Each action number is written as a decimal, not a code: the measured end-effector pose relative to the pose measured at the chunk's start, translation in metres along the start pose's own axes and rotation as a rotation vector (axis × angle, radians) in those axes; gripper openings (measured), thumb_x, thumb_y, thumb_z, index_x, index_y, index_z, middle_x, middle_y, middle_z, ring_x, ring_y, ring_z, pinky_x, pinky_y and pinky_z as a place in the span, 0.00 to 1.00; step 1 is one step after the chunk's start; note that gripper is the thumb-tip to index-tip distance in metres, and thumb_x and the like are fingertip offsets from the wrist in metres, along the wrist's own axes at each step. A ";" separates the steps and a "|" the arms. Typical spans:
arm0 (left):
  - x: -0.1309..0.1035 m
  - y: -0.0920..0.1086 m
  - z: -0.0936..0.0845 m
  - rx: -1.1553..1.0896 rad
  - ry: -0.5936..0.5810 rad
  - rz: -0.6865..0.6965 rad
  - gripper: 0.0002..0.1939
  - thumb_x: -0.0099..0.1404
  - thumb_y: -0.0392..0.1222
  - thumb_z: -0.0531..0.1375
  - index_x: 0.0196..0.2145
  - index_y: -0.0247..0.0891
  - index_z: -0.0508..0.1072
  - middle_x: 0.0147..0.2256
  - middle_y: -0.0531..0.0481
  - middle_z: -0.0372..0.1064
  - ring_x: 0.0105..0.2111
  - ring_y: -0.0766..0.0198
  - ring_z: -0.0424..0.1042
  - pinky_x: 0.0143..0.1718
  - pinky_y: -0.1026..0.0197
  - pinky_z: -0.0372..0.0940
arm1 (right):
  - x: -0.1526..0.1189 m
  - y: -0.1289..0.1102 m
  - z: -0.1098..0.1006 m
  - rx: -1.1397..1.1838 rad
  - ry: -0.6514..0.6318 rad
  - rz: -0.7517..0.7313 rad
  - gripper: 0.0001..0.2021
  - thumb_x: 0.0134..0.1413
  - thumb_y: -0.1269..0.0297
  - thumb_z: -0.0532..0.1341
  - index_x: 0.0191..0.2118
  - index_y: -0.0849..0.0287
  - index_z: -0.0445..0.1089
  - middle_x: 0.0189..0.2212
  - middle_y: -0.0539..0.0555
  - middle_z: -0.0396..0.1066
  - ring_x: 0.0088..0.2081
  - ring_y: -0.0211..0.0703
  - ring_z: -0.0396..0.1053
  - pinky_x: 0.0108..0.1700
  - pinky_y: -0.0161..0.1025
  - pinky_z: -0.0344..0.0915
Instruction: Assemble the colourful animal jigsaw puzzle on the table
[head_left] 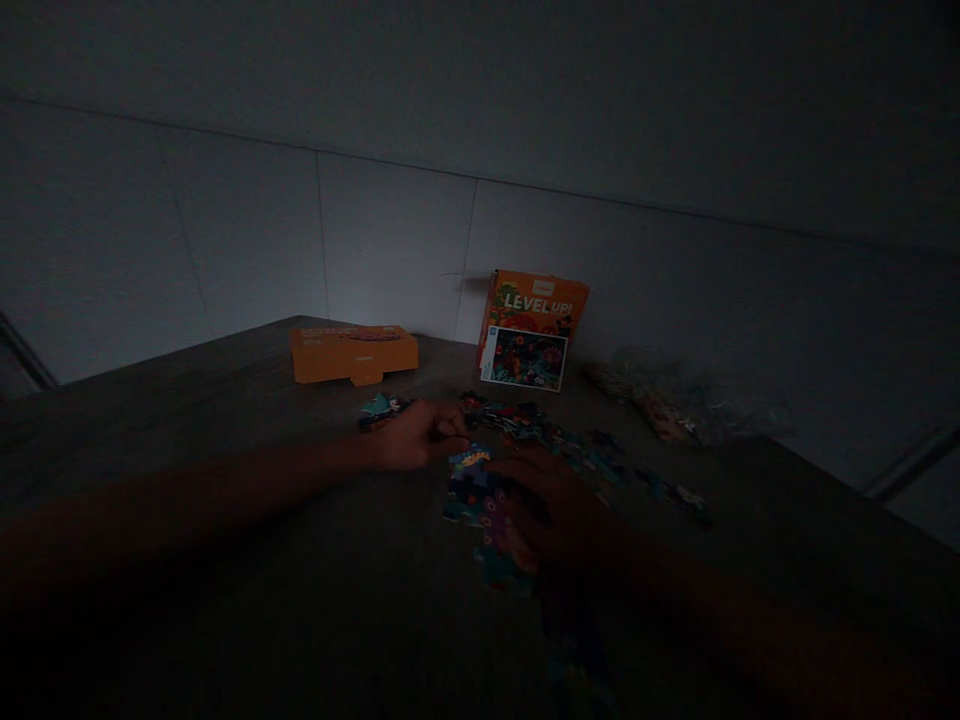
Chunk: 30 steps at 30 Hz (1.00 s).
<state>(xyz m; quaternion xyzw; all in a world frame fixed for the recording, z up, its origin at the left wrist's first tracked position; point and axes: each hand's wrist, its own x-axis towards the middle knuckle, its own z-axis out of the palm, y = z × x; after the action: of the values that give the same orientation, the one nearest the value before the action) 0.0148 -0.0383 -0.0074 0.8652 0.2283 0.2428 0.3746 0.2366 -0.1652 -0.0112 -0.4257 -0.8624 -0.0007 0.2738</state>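
The scene is very dark. My left hand (416, 436) is closed, its fingers curled just beyond the upper left of a joined strip of jigsaw puzzle pieces (466, 495). Anything between those fingertips is hidden. Over the strip's right side lies my right hand (555, 500), thumb and fingers apart, touching the joined pieces. The strip runs down toward me and fades into shadow; blue, purple and teal patches show on it. Loose puzzle pieces (525, 420) lie in a heap behind both hands, and a few more pieces (379, 406) sit just behind my left hand.
An orange box (356, 355) lies at the back left of the table (247, 365). Against the wall stands an upright "LEVEL UP!" box (544, 297), with a picture card (525, 358) leaning on its front. Crumpled clear plastic bags (690, 400) lie at the back right.
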 end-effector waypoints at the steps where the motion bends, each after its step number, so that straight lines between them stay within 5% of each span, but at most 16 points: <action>1: 0.000 0.001 0.000 -0.002 0.004 0.005 0.11 0.62 0.47 0.60 0.31 0.37 0.66 0.20 0.56 0.63 0.21 0.69 0.61 0.22 0.66 0.54 | 0.000 0.000 0.000 -0.005 -0.003 -0.009 0.17 0.60 0.67 0.55 0.55 0.59 0.69 0.49 0.61 0.71 0.51 0.50 0.68 0.52 0.49 0.66; 9: 0.001 0.001 0.000 0.018 0.007 0.058 0.07 0.63 0.43 0.60 0.33 0.36 0.68 0.29 0.51 0.71 0.29 0.66 0.70 0.30 0.63 0.65 | 0.000 0.004 0.000 0.001 -0.012 -0.057 0.19 0.61 0.69 0.53 0.56 0.56 0.69 0.50 0.60 0.70 0.51 0.49 0.68 0.52 0.50 0.67; 30: 0.009 0.001 -0.001 0.437 -0.049 0.286 0.08 0.63 0.43 0.60 0.29 0.36 0.70 0.31 0.49 0.68 0.32 0.62 0.67 0.35 0.61 0.60 | -0.001 0.007 0.002 0.016 -0.033 -0.055 0.17 0.62 0.66 0.54 0.52 0.58 0.73 0.47 0.61 0.68 0.49 0.50 0.67 0.50 0.50 0.68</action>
<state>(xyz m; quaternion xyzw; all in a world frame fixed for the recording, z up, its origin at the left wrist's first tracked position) 0.0212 -0.0334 -0.0039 0.9547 0.1414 0.2172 0.1459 0.2414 -0.1610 -0.0156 -0.3996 -0.8782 0.0059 0.2628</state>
